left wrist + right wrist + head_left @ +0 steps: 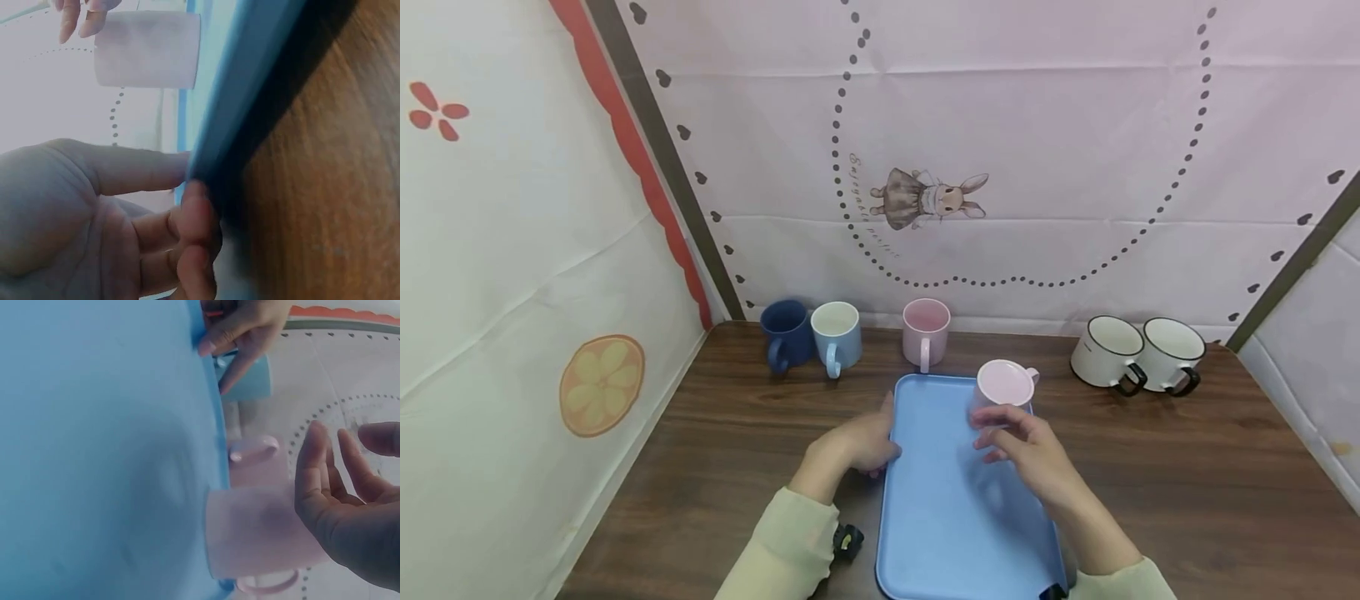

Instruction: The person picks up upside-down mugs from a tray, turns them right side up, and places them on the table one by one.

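A blue tray (962,508) lies lengthwise on the table in front of me. My left hand (865,442) pinches its left rim, the thumb over the edge and the other fingers curled against the outer side, as the left wrist view shows. At the tray's far right corner stands a pink mug (1004,385), its handle to the right and a flat pale face upward. Just in front of it my right hand (1030,458) hovers over the tray with loosely bent fingers and nothing between them. The mug's side (262,531) is partly behind that hand in the right wrist view.
Along the back stand a dark blue mug (787,335), a light blue mug (842,340) and another pink mug (925,333). Two white mugs (1105,354) with black handles stand at the back right. Printed cloth walls (1037,150) enclose the wooden table (1187,483).
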Demonstrator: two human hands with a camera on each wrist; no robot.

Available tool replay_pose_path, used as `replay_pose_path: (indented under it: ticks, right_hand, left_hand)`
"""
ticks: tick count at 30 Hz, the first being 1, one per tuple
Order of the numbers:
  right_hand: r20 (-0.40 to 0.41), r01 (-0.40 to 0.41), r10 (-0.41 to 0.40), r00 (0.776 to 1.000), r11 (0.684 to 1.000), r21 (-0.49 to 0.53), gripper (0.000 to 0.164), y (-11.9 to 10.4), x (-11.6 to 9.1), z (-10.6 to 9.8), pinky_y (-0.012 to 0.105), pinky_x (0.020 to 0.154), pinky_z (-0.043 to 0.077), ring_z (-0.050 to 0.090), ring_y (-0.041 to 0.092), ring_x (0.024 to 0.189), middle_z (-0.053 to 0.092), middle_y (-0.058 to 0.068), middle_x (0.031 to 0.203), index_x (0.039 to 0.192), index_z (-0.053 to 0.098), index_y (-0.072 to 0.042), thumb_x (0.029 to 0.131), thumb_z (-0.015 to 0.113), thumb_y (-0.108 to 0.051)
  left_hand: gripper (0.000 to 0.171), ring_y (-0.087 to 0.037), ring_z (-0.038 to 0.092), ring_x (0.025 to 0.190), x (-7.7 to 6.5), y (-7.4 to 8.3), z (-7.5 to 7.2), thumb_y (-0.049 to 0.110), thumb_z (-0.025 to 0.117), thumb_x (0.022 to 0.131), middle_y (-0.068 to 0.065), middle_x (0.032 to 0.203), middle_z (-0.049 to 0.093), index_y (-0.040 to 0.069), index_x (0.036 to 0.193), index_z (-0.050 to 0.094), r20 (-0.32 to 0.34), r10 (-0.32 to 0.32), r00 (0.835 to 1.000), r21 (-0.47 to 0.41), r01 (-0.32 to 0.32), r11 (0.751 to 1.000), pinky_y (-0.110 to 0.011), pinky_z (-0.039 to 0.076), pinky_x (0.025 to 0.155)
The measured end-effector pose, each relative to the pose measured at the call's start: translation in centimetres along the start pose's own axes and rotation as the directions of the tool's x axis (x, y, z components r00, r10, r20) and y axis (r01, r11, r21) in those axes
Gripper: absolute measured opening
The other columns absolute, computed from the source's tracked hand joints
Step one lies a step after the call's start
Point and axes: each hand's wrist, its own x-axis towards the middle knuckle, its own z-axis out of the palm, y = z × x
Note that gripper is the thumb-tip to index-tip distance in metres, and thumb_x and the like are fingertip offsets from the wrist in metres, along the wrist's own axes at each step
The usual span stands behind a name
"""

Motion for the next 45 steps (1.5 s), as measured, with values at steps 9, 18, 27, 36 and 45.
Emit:
replay_pose_path:
  ticks: [9, 18, 27, 36, 45]
  right_hand:
    - [-0.281, -0.033, 0.037, 0.959, 0.999, 0.019, 0.025, -1.3, 1.0, -3.5, 0.025, 0.076, 0.058, 0.066, 0.009, 0.09, 0.069, -0.009, 0.098, 0.122, 0.065, 0.006, 0.102, 0.06, -0.007]
    - [-0.391, -0.078, 0.07, 0.918, 0.997, -0.004, 0.032, -0.6, 2.1, -5.7, 0.023, 0.081, 0.055, 0.06, 0.008, 0.103, 0.065, -0.007, 0.118, 0.133, 0.06, -0.002, 0.102, 0.059, -0.008]
    - [-0.355, -0.152, 0.123, 0.927, 0.987, -0.054, 0.046, 1.1, 3.2, -6.5, 0.021, 0.092, 0.053, 0.051, 0.012, 0.12, 0.049, 0.013, 0.152, 0.149, 0.049, -0.008, 0.104, 0.053, -0.01]
    - [-0.302, -0.189, 0.152, 0.941, 0.977, -0.096, 0.05, 1.9, 3.6, -6.7, 0.042, 0.109, 0.045, 0.048, 0.028, 0.137, 0.044, 0.015, 0.16, 0.155, 0.044, -0.01, 0.105, 0.049, -0.01]
    - [-0.275, -0.185, 0.147, 0.95, 0.975, -0.119, 0.049, 2.0, 3.6, -6.5, 0.033, 0.102, 0.048, 0.051, 0.028, 0.133, 0.046, 0.017, 0.158, 0.153, 0.046, -0.009, 0.104, 0.051, -0.012]
  left_hand:
    - [0.066, -0.026, 0.069, 0.093, 0.3, 2.7, 0.0, 0.034, 0.071, 0.097, -0.013, 0.108, 0.071, 0.008, 0.153, 0.046, -0.224, 0.095, 0.97, 0.052, -0.086, 0.995, -0.042, 0.059, 0.079]
    - [0.073, -0.029, 0.062, 0.123, 1.8, 6.8, 1.8, 0.041, 0.077, 0.092, -0.011, 0.131, 0.064, 0.01, 0.152, 0.047, -0.31, 0.193, 0.931, -0.089, -0.231, 0.969, -0.048, 0.056, 0.097]
    - [0.096, -0.034, 0.047, 0.146, 4.4, 9.0, 2.9, 0.047, 0.08, 0.088, -0.017, 0.161, 0.043, 0.01, 0.161, 0.031, -0.298, 0.151, 0.943, -0.106, -0.19, 0.976, -0.053, 0.042, 0.118]
    - [0.092, -0.029, 0.055, 0.138, 6.2, 10.4, 4.0, 0.039, 0.086, 0.084, -0.014, 0.15, 0.055, 0.006, 0.155, 0.038, -0.32, 0.19, 0.928, -0.112, -0.236, 0.965, -0.048, 0.046, 0.114]
    - [0.092, -0.028, 0.059, 0.132, 6.6, 11.1, 4.6, 0.039, 0.087, 0.083, -0.012, 0.145, 0.057, 0.008, 0.154, 0.038, -0.328, 0.165, 0.93, -0.107, -0.21, 0.972, -0.049, 0.05, 0.109]
